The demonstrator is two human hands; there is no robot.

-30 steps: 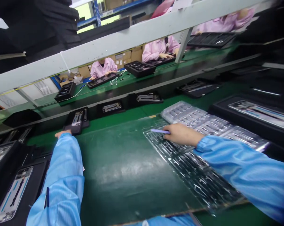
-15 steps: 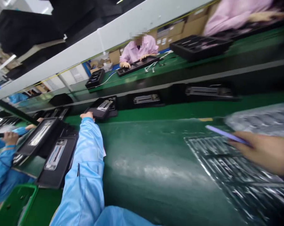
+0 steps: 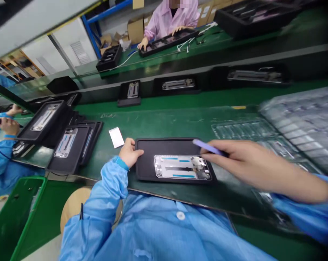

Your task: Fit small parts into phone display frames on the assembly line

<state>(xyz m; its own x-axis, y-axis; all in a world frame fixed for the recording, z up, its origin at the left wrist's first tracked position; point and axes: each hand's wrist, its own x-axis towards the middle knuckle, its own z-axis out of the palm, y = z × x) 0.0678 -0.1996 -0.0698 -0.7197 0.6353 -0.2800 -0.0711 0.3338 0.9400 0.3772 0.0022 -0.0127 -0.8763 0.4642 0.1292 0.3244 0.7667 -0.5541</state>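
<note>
In front of me on the green bench lies a black tray [image 3: 164,145], and in it an opened phone frame [image 3: 180,168] with blue strips and a bare circuit area at its right end. My left hand [image 3: 130,154] grips the tray's left edge, thumb on top. A slim light-purple stick-like tool [image 3: 209,146] is held in my right hand [image 3: 240,159], above the phone frame's right end. The kind of tool cannot be made out. Left of the tray, a small white card [image 3: 116,137] lies on the bench.
Clear plastic blister trays [image 3: 237,129] lie at the right, beside a stack of wrapped ones [image 3: 302,123]. Black trays with phone frames [image 3: 66,143] are piled left. More trays [image 3: 177,85] line the conveyor. A green bin [image 3: 30,217] stands lower left. Co-workers sit left and across.
My left hand has brought the black tray from the conveyor edge towards me, uncovering the white card. My right hand has moved left with the purple tool, over the phone frame.
</note>
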